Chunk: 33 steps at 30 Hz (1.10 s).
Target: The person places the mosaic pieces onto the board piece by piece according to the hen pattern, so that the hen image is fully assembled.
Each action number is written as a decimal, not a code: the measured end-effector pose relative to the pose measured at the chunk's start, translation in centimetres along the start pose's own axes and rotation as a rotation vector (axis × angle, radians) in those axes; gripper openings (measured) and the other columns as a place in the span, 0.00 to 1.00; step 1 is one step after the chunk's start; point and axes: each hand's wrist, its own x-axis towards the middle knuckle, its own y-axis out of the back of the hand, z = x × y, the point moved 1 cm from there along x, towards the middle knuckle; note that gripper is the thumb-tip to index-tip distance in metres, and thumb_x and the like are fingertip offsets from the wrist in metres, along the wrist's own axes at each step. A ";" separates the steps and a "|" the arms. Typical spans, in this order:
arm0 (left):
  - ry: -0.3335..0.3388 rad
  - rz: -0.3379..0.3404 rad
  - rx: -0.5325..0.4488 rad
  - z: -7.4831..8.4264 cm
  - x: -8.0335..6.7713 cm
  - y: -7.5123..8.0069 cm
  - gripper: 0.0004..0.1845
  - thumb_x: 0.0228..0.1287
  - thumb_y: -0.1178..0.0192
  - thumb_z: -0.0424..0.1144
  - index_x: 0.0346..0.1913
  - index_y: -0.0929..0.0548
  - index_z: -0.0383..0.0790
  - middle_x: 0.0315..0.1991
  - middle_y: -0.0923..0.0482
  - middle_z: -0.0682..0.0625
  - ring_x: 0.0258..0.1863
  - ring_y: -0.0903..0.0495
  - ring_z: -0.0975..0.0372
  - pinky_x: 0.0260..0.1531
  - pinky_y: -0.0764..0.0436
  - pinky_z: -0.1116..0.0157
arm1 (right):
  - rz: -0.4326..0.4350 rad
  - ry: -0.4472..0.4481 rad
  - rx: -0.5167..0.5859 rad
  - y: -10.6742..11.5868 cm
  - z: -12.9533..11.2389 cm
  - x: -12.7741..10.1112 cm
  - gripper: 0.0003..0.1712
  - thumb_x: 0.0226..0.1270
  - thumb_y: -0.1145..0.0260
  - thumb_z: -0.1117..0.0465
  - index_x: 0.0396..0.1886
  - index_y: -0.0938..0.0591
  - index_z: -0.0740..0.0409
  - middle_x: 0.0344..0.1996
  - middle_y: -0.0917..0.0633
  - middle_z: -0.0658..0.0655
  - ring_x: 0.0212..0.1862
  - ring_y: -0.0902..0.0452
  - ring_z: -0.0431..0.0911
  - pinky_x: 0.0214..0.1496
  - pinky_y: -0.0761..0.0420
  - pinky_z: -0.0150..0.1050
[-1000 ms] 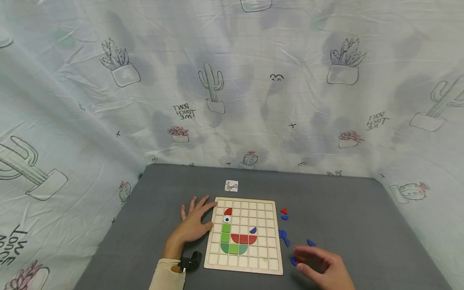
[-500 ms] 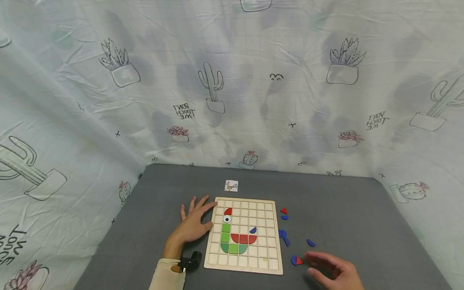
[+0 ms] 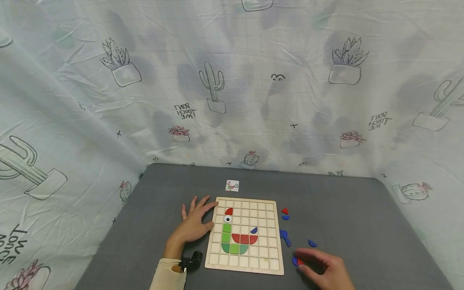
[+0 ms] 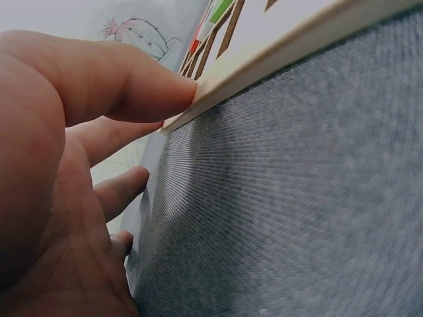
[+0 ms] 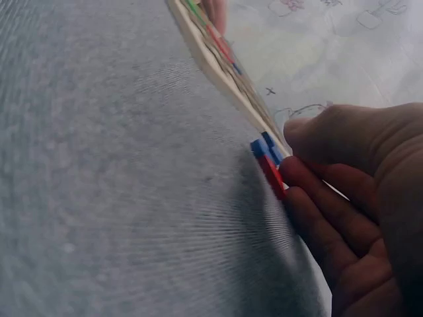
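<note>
Flat red piece (image 3: 300,262), perhaps wedge-shaped, at right hand (image 3: 322,268)

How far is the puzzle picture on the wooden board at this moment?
Partly built: the wooden board carries green, red, blue and eye pieces; most cells are bare. The left hand rests against its left edge. The right hand touches a red and blue piece. Loose pieces lie on the grey table.

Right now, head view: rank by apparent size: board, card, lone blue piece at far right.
1. board: largest by far.
2. card: small, farther from the camera.
3. blue piece: looks slightly smaller than the card; too close to rank firmly.
</note>
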 end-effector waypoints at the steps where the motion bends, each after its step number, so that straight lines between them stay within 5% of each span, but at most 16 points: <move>1: -0.001 0.000 0.001 0.0 0.0 0.0 0.36 0.67 0.32 0.32 0.78 0.21 0.49 0.88 0.43 0.37 0.89 0.63 0.32 0.75 0.77 0.24 | 0.004 0.015 -0.008 -0.1 0.0 0.1 0.17 0.60 0.14 0.60 0.49 0.07 0.48 0.45 0.05 0.45 0.45 0.09 0.32 0.49 0.11 0.31; 20: 0.003 0.002 0.010 0.1 -0.1 0.0 0.36 0.67 0.32 0.31 0.78 0.21 0.49 0.88 0.43 0.37 0.89 0.63 0.32 0.76 0.77 0.24 | 0.018 -0.018 -0.150 0.1 -0.1 -0.4 0.22 0.51 0.11 0.63 0.46 0.06 0.42 0.42 0.06 0.38 0.45 0.12 0.30 0.50 0.11 0.33; 27: -0.002 0.013 0.005 0.3 0.0 0.1 0.36 0.66 0.31 0.31 0.77 0.21 0.48 0.87 0.42 0.37 0.89 0.63 0.32 0.75 0.77 0.24 | 0.141 0.137 -0.150 -0.6 0.4 -0.6 0.27 0.42 0.11 0.72 0.41 0.06 0.41 0.37 0.07 0.34 0.41 0.12 0.28 0.46 0.19 0.19; 33: -0.001 0.008 0.007 0.2 0.0 0.0 0.36 0.66 0.31 0.31 0.78 0.21 0.48 0.88 0.42 0.37 0.89 0.63 0.32 0.75 0.77 0.24 | 0.158 0.194 -0.155 -0.8 0.9 -0.6 0.28 0.41 0.12 0.73 0.41 0.06 0.42 0.37 0.08 0.33 0.41 0.12 0.28 0.46 0.22 0.15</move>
